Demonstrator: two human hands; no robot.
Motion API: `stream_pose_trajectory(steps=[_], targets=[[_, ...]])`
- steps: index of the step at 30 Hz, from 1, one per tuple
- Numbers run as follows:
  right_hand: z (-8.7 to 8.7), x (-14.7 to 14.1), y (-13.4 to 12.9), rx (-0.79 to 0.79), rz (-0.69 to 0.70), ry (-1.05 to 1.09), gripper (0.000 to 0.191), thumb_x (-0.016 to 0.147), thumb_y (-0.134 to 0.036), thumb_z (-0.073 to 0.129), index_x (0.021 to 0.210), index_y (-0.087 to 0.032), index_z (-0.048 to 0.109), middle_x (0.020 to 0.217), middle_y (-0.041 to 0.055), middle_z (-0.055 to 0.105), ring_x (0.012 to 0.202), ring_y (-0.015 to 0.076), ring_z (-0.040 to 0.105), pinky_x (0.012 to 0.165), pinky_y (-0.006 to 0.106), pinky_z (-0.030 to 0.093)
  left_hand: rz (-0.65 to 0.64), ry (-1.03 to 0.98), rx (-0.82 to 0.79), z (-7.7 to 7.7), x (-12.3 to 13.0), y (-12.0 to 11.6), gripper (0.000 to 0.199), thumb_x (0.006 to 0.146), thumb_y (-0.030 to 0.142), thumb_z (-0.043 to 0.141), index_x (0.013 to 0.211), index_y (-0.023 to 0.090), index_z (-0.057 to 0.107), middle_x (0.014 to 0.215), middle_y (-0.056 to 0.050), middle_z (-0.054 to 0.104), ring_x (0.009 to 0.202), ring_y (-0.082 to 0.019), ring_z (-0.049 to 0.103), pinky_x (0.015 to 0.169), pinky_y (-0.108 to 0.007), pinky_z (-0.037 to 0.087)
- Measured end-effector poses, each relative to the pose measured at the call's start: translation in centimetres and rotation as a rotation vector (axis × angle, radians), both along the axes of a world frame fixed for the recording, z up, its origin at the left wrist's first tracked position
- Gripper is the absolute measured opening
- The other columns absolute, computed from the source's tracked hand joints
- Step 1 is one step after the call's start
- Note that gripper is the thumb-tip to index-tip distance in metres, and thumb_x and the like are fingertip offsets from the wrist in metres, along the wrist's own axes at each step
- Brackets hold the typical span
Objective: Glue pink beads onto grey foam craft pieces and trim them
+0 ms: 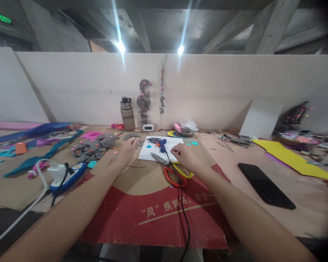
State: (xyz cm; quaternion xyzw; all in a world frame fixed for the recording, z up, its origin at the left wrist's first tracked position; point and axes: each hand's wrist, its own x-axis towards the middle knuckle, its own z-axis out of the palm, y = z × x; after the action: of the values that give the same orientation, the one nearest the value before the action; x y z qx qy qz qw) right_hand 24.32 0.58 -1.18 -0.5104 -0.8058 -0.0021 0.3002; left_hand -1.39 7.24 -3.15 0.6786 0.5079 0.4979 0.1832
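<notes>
My left hand (129,147) is low over the cardboard, its fingers bent together beside a curved grey felt piece (131,136). What its fingertips hold, if anything, is too small to make out. My right hand (184,154) has its fingers curled inward at the right edge of a white sheet (144,155); anything in them is hidden. Between the hands, a blue glue gun (161,145) lies on the sheet with its black cord running toward me. Scissors (159,158) with red and yellow handles lie partly on the sheet, under the cord. A small blue cutout (149,146) rests nearby.
Grey felt pieces with pink dots (91,148) and a power strip (71,178) are on the left. A bottle (128,115) stands at the back. To the right lie a black phone (265,185) and a yellow sheet (295,158). Red-printed cardboard (153,229) covers the front.
</notes>
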Motion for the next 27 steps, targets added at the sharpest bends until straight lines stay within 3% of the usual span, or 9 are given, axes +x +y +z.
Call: stream_pose_trajectory(steps=[7,10,13,15,19,23,27], targets=[[-0.2,-0.7,-0.2,0.017,0.026,0.009,0.018,0.086,-0.021,0.048,0.083,-0.018,0.066,0.088,0.0049,0.064,0.082,0.0139,0.055,0.073,0.024,0.038,-0.276,0.004,-0.035,1.5,-0.6,-0.3,0.021,0.071,0.036,0.061,0.075,0.016,0.064,0.073,-0.002,0.063,0.066,-0.013,0.053,0.063,-0.023,0.040],[-0.4,-0.8,-0.3,0.033,0.030,0.025,0.018,0.087,-0.020,0.048,0.083,-0.019,0.066,0.088,0.0042,0.064,0.081,0.0133,0.055,0.074,0.024,0.038,-0.431,-0.056,-0.131,1.6,-0.4,-0.5,0.033,0.077,0.044,0.053,0.083,0.014,0.067,0.077,-0.006,0.067,0.068,-0.015,0.058,0.064,-0.025,0.043],[-0.8,-0.8,-0.1,0.046,0.032,0.045,0.018,0.087,-0.021,0.048,0.084,-0.019,0.066,0.087,0.0038,0.064,0.080,0.0129,0.055,0.074,0.024,0.039,-0.511,-0.003,-0.220,1.7,-0.2,-0.7,0.051,0.085,0.050,0.035,0.070,0.013,0.067,0.066,-0.008,0.065,0.060,-0.014,0.057,0.059,-0.026,0.043],[-1.1,-0.7,0.1,0.049,0.033,0.050,0.019,0.087,-0.022,0.048,0.084,-0.019,0.066,0.087,0.0040,0.064,0.081,0.0131,0.056,0.074,0.024,0.039,-0.445,0.110,-0.221,1.6,-0.3,-0.7,0.051,0.084,0.049,0.035,0.064,0.013,0.066,0.062,-0.007,0.064,0.057,-0.014,0.056,0.057,-0.026,0.042],[-1.5,-0.6,0.5,0.047,0.033,0.050,0.019,0.087,-0.021,0.047,0.085,-0.019,0.066,0.088,0.0041,0.064,0.081,0.0133,0.056,0.075,0.025,0.040,-0.208,0.360,-0.048,0.8,-0.9,0.2,0.029,0.077,0.038,0.050,0.082,0.017,0.070,0.079,-0.005,0.070,0.071,-0.018,0.060,0.065,-0.027,0.043],[-1.7,-0.6,0.6,0.028,0.030,0.052,0.019,0.086,-0.020,0.047,0.086,-0.020,0.067,0.090,0.0045,0.064,0.083,0.0138,0.056,0.075,0.025,0.040,-0.109,0.458,-0.027,0.2,-1.0,1.3,0.030,0.080,0.033,0.046,0.091,0.017,0.069,0.093,-0.006,0.070,0.084,-0.019,0.061,0.074,-0.028,0.044],[-2.2,-0.8,0.7,0.008,0.062,0.057,0.018,0.085,-0.019,0.048,0.086,-0.019,0.066,0.089,0.0043,0.063,0.084,0.0138,0.056,0.077,0.025,0.041,-0.102,0.663,-0.071,0.3,0.2,2.5,0.030,0.083,0.031,0.043,0.089,0.019,0.070,0.093,-0.005,0.070,0.085,-0.018,0.061,0.075,-0.026,0.042]])
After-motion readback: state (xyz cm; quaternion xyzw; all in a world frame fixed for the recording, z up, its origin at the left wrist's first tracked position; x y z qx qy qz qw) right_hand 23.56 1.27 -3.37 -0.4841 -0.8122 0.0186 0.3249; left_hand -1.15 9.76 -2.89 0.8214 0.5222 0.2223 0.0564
